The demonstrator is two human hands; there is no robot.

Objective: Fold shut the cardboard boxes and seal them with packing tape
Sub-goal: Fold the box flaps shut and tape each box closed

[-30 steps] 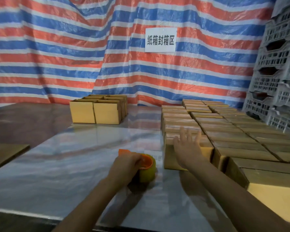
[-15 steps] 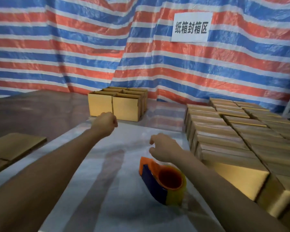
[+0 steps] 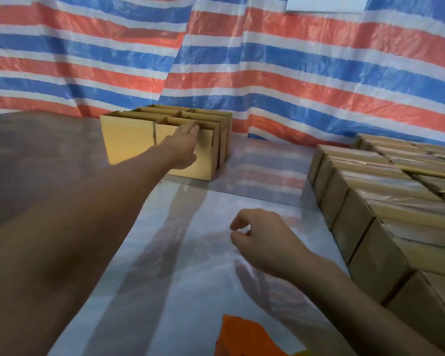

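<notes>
The left hand (image 3: 184, 145) reaches far out to the open boxes (image 3: 129, 140) in the upper middle of the frame; its fingers (image 3: 193, 129) are straight and close together and touch the top edge of the front box (image 3: 206, 155) on the right of that bunch; I cannot tell if the tips hook over the edge. The right hand (image 3: 262, 240) hangs over the table (image 3: 165, 253) in the lower middle; its fingers are loosely curled and hold nothing. The orange tape holder (image 3: 242, 335) lies at the bottom edge, near the right hand but apart from it; the shut boxes (image 3: 370, 209) fill the right side.

Here is what could go wrong, I think. Only one hand is on the front box, and it is up high on the edge; a pull from there could tip the box over; the thin card could bend too. The open boxes stand tight together, so a neighbour may get dragged along. The table looks shiny and slippy; the box could slide fast and bump the tape holder.
</notes>
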